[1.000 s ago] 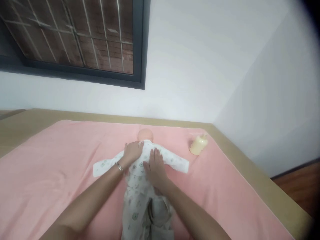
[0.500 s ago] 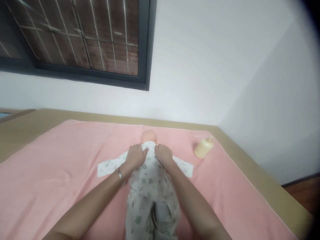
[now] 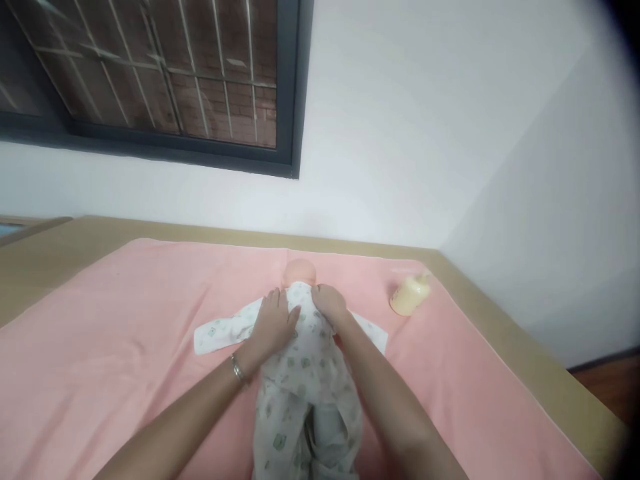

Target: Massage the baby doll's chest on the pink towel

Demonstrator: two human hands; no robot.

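Observation:
A baby doll (image 3: 300,272) lies stretched out on a pink blanket (image 3: 165,287), its bald head away from me. No facial features show. White patterned clothes (image 3: 305,363) cover its body and legs, and both sleeves reach out sideways. My left hand (image 3: 275,323) rests flat on the doll's left-side shoulder and upper body, fingers stretched and thumb apart. At the other shoulder, close to the neck, my right hand (image 3: 330,303) is curled over the clothing; its fingertips are partly hidden.
A pale yellow pump bottle (image 3: 410,295) lies or leans on the blanket to the right of the doll. Beyond the blanket runs a tan padded edge (image 3: 240,238), meeting a white wall (image 3: 375,133). A dark-framed barred window (image 3: 287,87) is at upper left.
My left hand has flattened, its fingers now straighter on the doll's shoulder. My right hand has shifted slightly toward the neck and stays curled. The doll and bottle look almost unmoved.

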